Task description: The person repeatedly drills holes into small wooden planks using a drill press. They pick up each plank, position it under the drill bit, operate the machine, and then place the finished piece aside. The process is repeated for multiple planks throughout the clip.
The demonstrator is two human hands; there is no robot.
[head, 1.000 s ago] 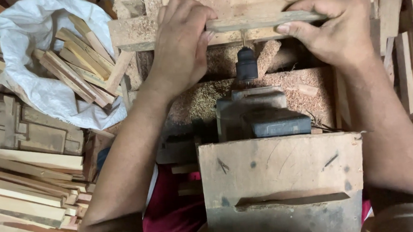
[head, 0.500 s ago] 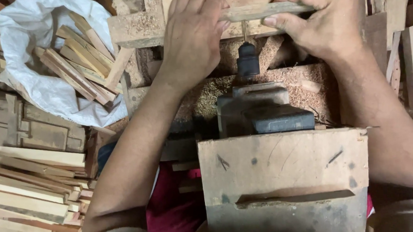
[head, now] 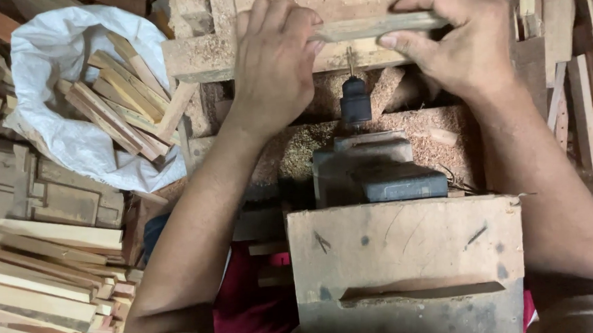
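I am looking down, through the head camera, on a cramped woodworking spot, its wooden bench [head: 411,245] dusted with sawdust and hemmed in by offcuts. To my left a white sack [head: 51,85] is lying open with short wooden pieces [head: 111,106] spilling inside it, and below that a stack of pale slats [head: 36,292] is sitting within easy reach, probably stock kept close for the same job. More strips are leaning along the right edge.

At the middle a mounted drill [head: 372,172] is lying horizontally, its dark chuck [head: 356,104] and thin bit [head: 349,62] pointing away from me toward a thin wooden stick [head: 377,26]. I am holding that stick crosswise at the tip of the bit, against a sawdust-covered block [head: 200,56] behind it. My left hand [head: 273,61] is curled closed over the stick's left end, fingers folded on top. My right hand [head: 463,36] is pinching the right part, thumb underneath and fingers over it. Gripping on both sides of the bit seems meant to keep the stick level and steady against it.
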